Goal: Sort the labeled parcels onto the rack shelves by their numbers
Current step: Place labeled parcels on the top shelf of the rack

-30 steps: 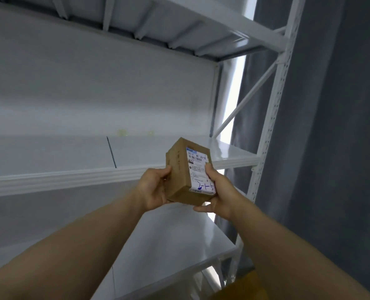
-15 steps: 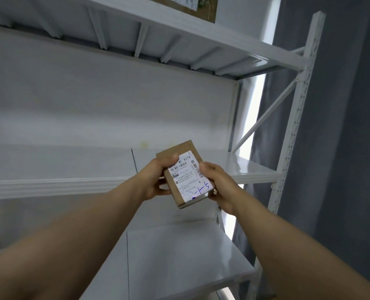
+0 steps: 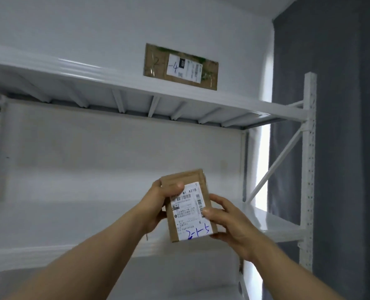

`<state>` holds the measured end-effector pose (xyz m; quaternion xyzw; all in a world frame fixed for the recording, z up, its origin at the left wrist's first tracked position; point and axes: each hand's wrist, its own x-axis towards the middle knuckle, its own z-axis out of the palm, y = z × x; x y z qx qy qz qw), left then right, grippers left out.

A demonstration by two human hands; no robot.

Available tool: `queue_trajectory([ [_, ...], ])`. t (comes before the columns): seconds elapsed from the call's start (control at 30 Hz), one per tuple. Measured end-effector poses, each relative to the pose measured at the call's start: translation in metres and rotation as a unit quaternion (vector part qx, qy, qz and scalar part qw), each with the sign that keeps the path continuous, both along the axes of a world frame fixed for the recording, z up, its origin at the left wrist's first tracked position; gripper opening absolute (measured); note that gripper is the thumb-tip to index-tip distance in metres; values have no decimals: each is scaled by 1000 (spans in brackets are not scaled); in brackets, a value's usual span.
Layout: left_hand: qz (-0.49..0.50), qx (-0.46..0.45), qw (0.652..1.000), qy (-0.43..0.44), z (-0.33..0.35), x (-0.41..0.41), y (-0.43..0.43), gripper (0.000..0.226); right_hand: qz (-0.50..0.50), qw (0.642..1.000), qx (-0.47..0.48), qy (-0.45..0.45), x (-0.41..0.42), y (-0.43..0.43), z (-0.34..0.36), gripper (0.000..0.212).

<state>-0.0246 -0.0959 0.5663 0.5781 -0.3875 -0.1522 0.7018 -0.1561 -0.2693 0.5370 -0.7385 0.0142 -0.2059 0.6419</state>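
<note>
Gripping a brown cardboard parcel (image 3: 188,205) between left hand (image 3: 158,204) and right hand (image 3: 227,221), white label facing camera, handwritten "2-1-5".

Hands (image 3: 156,205) (image 3: 230,223) gripping parcel (image 3: 189,213) (marked 2-1-5), rack (image 3: 309,169)

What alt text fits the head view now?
A left hand and right hand hold a small cardboard parcel, its white label handwritten 2-1-5 in blue, in front of a white rack. A second labeled parcel sits on the upper shelf above.
</note>
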Motion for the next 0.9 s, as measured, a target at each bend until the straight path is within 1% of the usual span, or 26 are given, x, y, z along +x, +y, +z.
queue_trajectory([
  [0.07,-18,-16,999,-27,22,4,-1,76,4,998,23,-66,1,-4,23,69],
  [0.13,-46,14,998,-43,42,2,2,85,11,992,45,-115,1,-7,49,70],
  [0.23,-63,95,988,-100,67,-3,7,73,14,984,49,-170,1,-3,85,66],
  [0.27,-68,93,987,-110,75,-4,8,70,11,982,47,-185,3,-2,96,62],
  [0.33,-75,52,989,-118,92,-2,5,66,0,979,37,-203,8,0,115,59],
  [0.4,-55,-4,992,-115,112,1,1,61,-10,977,13,-214,18,2,129,61],
  [0.43,-45,-26,993,-110,121,3,0,53,-15,976,2,-218,23,2,134,62],
  [0.5,-36,-49,992,-114,137,6,-3,36,-25,974,-5,-225,34,3,142,62],
  [0.53,-34,-52,991,-123,143,8,-5,32,-29,973,0,-229,40,3,144,62],
  [0.6,-28,-55,988,-145,153,11,-12,31,-42,969,19,-244,50,2,150,60],
  [0.63,-20,-53,986,-155,158,12,-17,31,-52,965,30,-257,55,1,154,56],
  [0.7,0,-48,984,-174,168,11,-28,35,-76,951,53,-295,63,-4,167,45],
  [0.77,35,-49,977,-207,182,8,-42,41,-90,936,64,-333,68,-12,184,42],
  [0.83,80,-57,961,-258,197,5,-57,38,-102,926,57,-360,70,-27,202,38],
  [0.87,104,-61,950,-286,204,5,-66,35,-112,921,49,-369,72,-38,211,37],
  [0.9,132,-61,937,-317,211,7,-76,36,-126,918,39,-375,73,-51,220,36],
])
